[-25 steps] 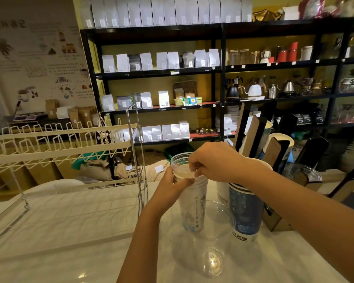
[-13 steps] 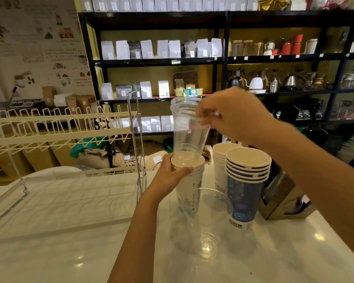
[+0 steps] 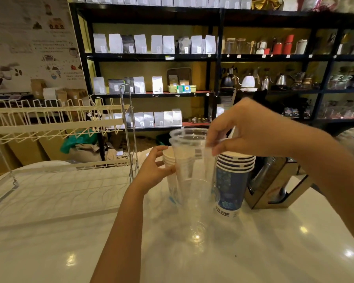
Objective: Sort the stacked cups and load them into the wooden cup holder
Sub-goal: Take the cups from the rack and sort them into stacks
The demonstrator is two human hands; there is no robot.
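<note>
My right hand (image 3: 251,129) pinches the rim of clear plastic cups (image 3: 189,158), two nested by their rims, and holds them low inside a clear cup (image 3: 198,211) that stands on the white counter. My left hand (image 3: 153,170) grips a stack of white paper cups (image 3: 169,158) just behind and to the left. To the right stands a stack of blue patterned paper cups (image 3: 232,180). Beyond it, at the right, lies the wooden cup holder (image 3: 278,184), partly hidden by my right arm.
A white wire dish rack (image 3: 55,127) on a white tray fills the counter's left side. Black shelves (image 3: 213,58) with bags, kettles and jars line the back wall. The white counter (image 3: 274,252) reflects ceiling lights.
My right hand has brought the lifted clear cups down and forward, from above the white stack into the clear cup on the counter. My left hand stays on the white stack.
</note>
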